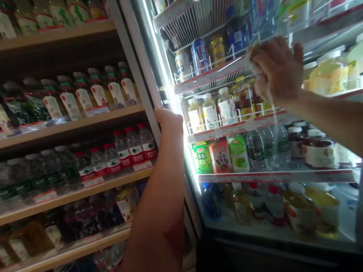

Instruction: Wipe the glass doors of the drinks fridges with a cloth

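Observation:
My right hand point(279, 71) is closed on a pale, crumpled cloth point(256, 56), partly blurred by motion. The cloth is at the front edge of an upper rack point(210, 77) in the lit drinks fridge, and a thin loose strand hangs down below the hand. Further left, my left hand point(169, 118) touches the upright frame point(153, 71) at the fridge's side; its fingers are mostly hidden. Near the cloth stand a blue can point(200, 56) and a gold can point(217, 50), with small white-capped bottles point(227, 107) on the rack below.
Lower fridge racks hold green drink bottles point(238, 153), clear water bottles point(256, 149) and dark jars point(319, 149). Left of the frame, wooden shelves point(113, 116) carry rows of bottles, among them red-capped water bottles point(133, 145). White wire guards line the rack fronts.

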Available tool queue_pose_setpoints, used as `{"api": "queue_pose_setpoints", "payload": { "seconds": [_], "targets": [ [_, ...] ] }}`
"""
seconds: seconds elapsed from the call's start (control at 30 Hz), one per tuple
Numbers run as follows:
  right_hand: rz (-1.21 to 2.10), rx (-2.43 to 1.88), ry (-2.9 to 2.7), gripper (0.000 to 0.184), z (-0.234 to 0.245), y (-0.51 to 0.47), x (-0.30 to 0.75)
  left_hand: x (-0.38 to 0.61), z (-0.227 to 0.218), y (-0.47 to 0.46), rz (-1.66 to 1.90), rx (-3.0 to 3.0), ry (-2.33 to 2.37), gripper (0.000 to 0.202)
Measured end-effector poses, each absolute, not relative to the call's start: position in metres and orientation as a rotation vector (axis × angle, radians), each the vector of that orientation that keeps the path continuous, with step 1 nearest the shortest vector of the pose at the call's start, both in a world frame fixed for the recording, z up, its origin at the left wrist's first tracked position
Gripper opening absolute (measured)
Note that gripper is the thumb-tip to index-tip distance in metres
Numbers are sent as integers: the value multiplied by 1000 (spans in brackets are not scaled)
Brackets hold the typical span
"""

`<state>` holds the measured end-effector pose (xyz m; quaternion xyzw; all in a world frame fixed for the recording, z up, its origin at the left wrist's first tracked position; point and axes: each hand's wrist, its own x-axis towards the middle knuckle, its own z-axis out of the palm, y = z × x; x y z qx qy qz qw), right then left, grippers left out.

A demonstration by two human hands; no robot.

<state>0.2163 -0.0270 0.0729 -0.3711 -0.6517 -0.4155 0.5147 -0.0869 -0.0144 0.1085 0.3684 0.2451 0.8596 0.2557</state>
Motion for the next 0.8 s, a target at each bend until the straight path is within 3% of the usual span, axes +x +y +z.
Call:
{"api": "queue_pose_setpoints", "payload": {
  "seconds": [0.3, 0.53, 0.63, 0.8],
  "targets": [
    [-1029, -623, -1966, 67, 34, -19, 152, -34, 94, -58, 2287, 707, 523, 30],
    [-978, -622, -1859, 72, 39, -12, 167, 41, 51, -36, 2189, 1646, 412, 33],
    [-973, -698, -1832, 70, 38, -12, 180, 61, 32, -27, 2286, 2251, 621, 24],
    [-1085, -729, -1922, 74, 42, -13, 223, 67, 25, -17, 2144, 2847, 1245, 42]
  ]
}}
